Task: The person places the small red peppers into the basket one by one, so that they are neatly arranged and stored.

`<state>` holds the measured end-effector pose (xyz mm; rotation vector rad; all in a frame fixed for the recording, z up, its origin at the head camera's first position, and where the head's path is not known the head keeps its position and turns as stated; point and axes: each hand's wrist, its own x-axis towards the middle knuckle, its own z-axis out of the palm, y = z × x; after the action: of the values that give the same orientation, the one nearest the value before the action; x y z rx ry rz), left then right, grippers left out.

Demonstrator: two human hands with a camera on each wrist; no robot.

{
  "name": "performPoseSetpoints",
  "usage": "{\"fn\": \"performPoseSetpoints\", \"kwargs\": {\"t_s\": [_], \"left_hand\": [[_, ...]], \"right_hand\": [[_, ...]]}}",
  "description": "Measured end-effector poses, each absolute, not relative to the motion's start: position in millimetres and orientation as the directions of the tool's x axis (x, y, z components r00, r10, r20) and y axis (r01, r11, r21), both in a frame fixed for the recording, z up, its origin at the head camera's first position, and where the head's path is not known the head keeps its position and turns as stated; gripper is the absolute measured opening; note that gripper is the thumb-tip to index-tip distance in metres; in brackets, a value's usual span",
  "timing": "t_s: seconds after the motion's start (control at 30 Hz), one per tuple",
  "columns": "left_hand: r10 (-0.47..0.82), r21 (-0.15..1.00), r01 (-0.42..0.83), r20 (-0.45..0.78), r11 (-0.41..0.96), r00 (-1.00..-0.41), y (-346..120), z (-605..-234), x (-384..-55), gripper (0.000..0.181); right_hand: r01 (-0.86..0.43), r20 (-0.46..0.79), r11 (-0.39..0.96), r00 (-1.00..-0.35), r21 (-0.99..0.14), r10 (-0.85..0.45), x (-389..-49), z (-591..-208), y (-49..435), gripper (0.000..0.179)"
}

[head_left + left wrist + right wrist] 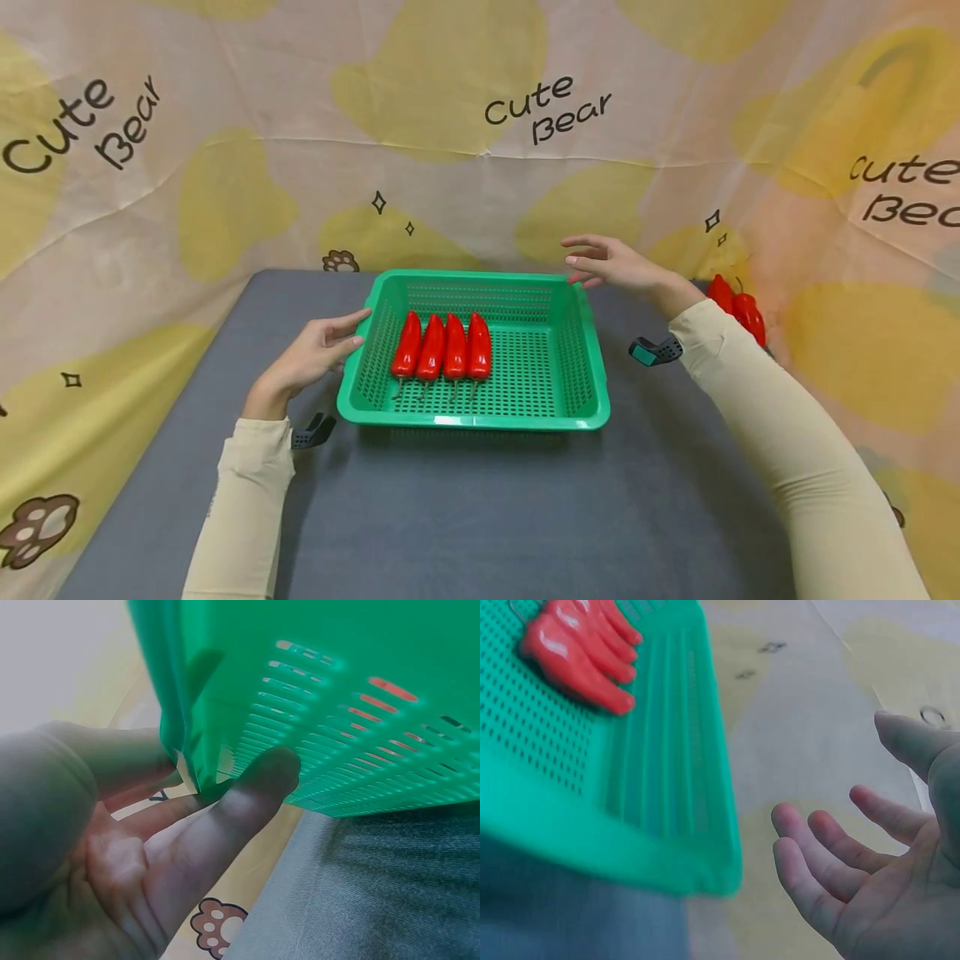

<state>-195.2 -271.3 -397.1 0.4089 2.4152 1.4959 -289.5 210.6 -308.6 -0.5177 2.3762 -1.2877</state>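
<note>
A green plastic basket (472, 420) with slotted walls is in the middle of the head view. Inside, towards its left, several red chili peppers (442, 350) lie side by side, stems facing the near edge. My left hand (318, 354) holds the basket's left rim; in the left wrist view its thumb (259, 780) lies along the outer wall and other fingers are partly hidden behind the rim. By the far right corner my right hand (611, 265) hovers with loosely spread fingers. The right wrist view shows that hand (877, 877) apart from the basket, holding nothing.
More red peppers (738, 308) lie at the far right of the grey table (480, 517), partly hidden behind the right sleeve. A printed cloth backdrop (450, 100) rises behind the table and along its sides.
</note>
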Motion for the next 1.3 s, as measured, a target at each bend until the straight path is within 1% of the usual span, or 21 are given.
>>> {"fn": "performPoseSetpoints", "kwargs": {"t_s": [0.17,0.33,0.57,0.83,1.03,1.2,1.3], "left_hand": [[0.371,0.897,0.094,-0.081,0.431,-0.925,-272.1,-396.5,-196.0,0.060],[0.366,0.887,0.097,-0.085,0.452,-0.927,-272.1,-396.8,-195.3,0.059],[0.363,0.884,0.103,-0.080,0.456,-0.928,-270.8,-399.4,-194.2,0.059],[0.385,0.914,0.077,-0.090,0.397,-0.919,-271.0,-402.9,-194.2,0.059],[0.392,0.913,0.095,-0.075,0.397,-0.917,-272.0,-400.9,-193.3,0.059],[0.382,0.906,0.094,-0.079,0.413,-0.921,-271.3,-398.7,-194.4,0.058],[0.383,0.910,0.087,-0.083,0.406,-0.920,-270.6,-398.0,-195.1,0.058]], "right_hand": [[-0.112,-0.160,0.545,-0.890,-0.831,-0.427,-293.7,-309.9,235.4,0.057],[-0.054,-0.184,0.545,-0.909,-0.837,-0.373,-297.1,-313.8,262.7,0.060],[0.054,-0.270,0.558,-0.911,-0.828,-0.311,-299.6,-333.1,302.7,0.071],[0.140,-0.337,0.610,-0.916,-0.780,-0.219,-297.6,-357.6,342.1,0.074],[0.204,-0.349,0.572,-0.925,-0.794,-0.154,-297.2,-365.5,366.0,0.076],[0.246,-0.378,0.541,-0.914,-0.805,-0.146,-295.8,-368.5,381.4,0.079],[0.272,-0.384,0.519,-0.916,-0.811,-0.120,-295.0,-371.8,388.8,0.080]]}}
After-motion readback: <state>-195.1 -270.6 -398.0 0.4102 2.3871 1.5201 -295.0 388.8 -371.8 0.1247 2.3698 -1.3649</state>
